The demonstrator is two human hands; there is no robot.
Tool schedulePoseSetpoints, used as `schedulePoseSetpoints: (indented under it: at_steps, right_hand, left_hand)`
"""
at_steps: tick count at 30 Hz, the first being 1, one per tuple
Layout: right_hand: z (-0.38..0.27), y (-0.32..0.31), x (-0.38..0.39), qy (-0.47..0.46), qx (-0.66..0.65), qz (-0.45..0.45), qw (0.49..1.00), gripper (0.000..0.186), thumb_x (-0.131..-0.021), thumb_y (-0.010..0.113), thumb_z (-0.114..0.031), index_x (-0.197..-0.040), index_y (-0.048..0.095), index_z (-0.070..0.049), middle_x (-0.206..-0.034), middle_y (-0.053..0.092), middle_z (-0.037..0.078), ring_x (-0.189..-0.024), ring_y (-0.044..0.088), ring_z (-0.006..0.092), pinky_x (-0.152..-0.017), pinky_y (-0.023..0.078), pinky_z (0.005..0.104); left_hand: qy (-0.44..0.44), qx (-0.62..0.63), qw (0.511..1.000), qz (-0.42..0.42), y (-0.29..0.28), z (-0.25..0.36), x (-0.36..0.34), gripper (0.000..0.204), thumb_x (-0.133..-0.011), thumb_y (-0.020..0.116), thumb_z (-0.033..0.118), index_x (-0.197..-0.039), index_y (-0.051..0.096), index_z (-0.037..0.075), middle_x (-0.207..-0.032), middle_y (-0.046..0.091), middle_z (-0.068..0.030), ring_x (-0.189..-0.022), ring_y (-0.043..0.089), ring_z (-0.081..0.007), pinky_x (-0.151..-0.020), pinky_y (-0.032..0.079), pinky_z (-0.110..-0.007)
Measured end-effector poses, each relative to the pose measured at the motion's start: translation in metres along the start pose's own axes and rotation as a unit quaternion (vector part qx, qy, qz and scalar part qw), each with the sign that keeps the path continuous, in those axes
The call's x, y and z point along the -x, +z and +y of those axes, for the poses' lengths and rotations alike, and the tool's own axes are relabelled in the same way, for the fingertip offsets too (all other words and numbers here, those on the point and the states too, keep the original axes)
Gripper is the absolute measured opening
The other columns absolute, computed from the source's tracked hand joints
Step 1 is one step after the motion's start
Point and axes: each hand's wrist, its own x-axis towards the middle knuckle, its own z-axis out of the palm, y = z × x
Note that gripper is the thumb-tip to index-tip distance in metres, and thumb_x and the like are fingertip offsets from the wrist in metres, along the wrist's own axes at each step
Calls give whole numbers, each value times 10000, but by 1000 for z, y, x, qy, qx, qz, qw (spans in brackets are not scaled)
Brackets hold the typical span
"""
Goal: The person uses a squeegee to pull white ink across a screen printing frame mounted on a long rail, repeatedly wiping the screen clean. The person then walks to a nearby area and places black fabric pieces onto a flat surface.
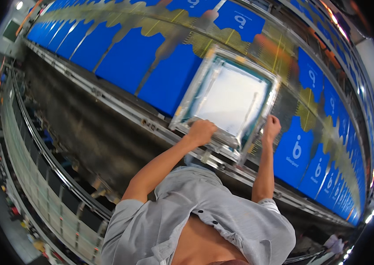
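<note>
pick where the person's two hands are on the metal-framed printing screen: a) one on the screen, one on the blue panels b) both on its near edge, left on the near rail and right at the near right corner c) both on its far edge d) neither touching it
b: the left hand grips the near rail of the rectangular metal-framed printing screen, and the right hand holds its near right corner.

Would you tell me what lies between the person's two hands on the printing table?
In the head view, the near edge of the screen-printing frame spans between the left hand and right hand; both grip it.
</note>
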Motion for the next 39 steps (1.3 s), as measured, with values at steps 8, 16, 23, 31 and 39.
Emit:
schedulePoseSetpoints:
  at_steps: [8, 16, 23, 31, 39]
  right_hand:
    - [46, -108, -43, 41, -49, -20, 998, 175, -870, 641, -143, -905, 678, 24, -777, 643, 36, -718, 548, 107, -682, 461, 278]
    - [57, -207, -30, 61, 51, -15, 997, 216, -878, 642, -159, -972, 693, 28, -819, 681, 69, -718, 564, 117, -681, 468, 289]
    - [85, -168, -10, 48, 172, -41, 983, 205, -910, 604, -144, -998, 683, 23, -850, 659, 58, -766, 561, 147, -691, 445, 307]
    - [67, -148, 3, -52, 361, -25, 931, 266, -902, 585, -248, -1039, 725, -69, -959, 672, 163, -797, 618, 303, -732, 486, 406]
    - [-95, -106, 42, -185, 326, -512, 773, 551, -665, 807, -471, -1069, 716, -108, -1089, 660, 89, -1023, 610, 283, -912, 479, 389]
  left_hand:
    - [-32, -5, 998, -46, 53, 112, -41, 152, -636, 639, 40, -779, 686, 63, -803, 679, -110, -819, 649, -337, -766, 506, -438]
    - [-11, 28, 991, -132, 48, 183, -33, 71, -683, 622, 35, -725, 676, 53, -729, 648, -135, -861, 640, -300, -1023, 324, -637]
    - [-39, 76, 980, -182, 56, 149, -13, 84, -749, 590, 49, -723, 669, 53, -762, 664, -115, -858, 656, -275, -871, 452, -486]
    - [0, 49, 998, -37, 72, 142, 31, 81, -747, 582, 48, -799, 643, 54, -819, 654, -101, -865, 654, -280, -782, 502, -404]
    - [-74, 31, 982, -173, 31, 115, -76, 116, -674, 638, 83, -751, 718, 52, -788, 689, -186, -776, 687, -344, -686, 539, -449]
